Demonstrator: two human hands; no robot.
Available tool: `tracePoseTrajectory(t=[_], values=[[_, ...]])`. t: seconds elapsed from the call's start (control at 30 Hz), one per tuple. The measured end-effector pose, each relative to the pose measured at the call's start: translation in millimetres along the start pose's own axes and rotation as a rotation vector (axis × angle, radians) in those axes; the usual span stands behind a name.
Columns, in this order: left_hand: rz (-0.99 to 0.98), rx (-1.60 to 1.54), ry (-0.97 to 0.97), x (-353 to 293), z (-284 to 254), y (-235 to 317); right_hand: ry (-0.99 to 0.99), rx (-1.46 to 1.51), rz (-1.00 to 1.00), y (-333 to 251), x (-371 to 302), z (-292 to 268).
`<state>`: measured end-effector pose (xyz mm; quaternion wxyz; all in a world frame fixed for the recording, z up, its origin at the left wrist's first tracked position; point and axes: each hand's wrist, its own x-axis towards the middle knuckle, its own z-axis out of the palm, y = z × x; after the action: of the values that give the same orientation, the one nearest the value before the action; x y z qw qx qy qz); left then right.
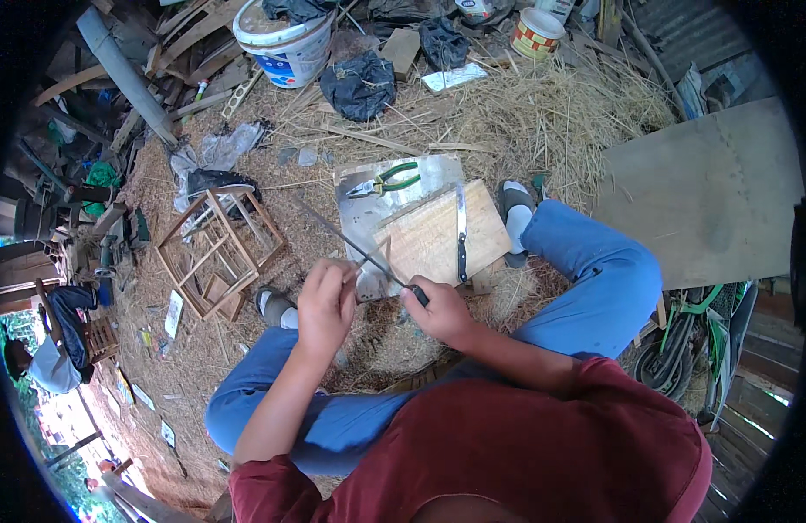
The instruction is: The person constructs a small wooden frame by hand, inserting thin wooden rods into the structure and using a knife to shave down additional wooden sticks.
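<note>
My right hand [440, 312] is closed round the black handle of a long, thin, dark-bladed knife [335, 232]. Its blade slants up and away to the left. Beside the blade, my left hand [326, 301] is pinched on what looks like a thin wooden strip [369, 256], mostly hidden by the fingers. In front of me a pale wooden board [425, 235] lies tilted over a metal sheet [354, 212]. Another knife [461, 248], with a black handle, rests on the board. Green-handled pliers [387, 180] lie on the sheet.
A wooden frame [218, 248] stands on the straw-strewn ground to the left. Farther off are a white bucket [285, 52], a black plastic bag [358, 85] and a smaller tub [536, 35]. A large flat panel [699, 196] lies at the right, beside a green-framed wheeled vehicle [704, 336].
</note>
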<state>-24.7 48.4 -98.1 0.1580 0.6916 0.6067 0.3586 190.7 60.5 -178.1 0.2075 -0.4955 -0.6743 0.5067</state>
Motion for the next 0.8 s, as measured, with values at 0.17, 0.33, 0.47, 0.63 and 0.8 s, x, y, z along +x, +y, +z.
tracePoseTrajectory(t=[0.17,0.33,0.47,0.63,0.8], values=[[0.041,-0.009,-0.015,1.3,2.3,-2.8,0.036,0.022,-0.07,3.1,-4.3,-1.8],[0.007,-0.006,0.012,1.1,-1.5,-9.4,-0.02,-0.024,0.124,2.4,3.9,-5.5],[-0.009,-0.011,0.007,0.3,-2.1,-7.7,-0.025,-0.061,0.006,-8.1,-1.4,-5.9],[0.017,-0.036,-0.012,-5.2,-0.1,-2.2,0.011,-0.146,0.238,33.2,12.0,-7.5],[-0.037,-0.013,-0.032,-7.6,-2.7,-1.9,-0.085,-0.017,0.082,1.9,-5.5,-10.8]])
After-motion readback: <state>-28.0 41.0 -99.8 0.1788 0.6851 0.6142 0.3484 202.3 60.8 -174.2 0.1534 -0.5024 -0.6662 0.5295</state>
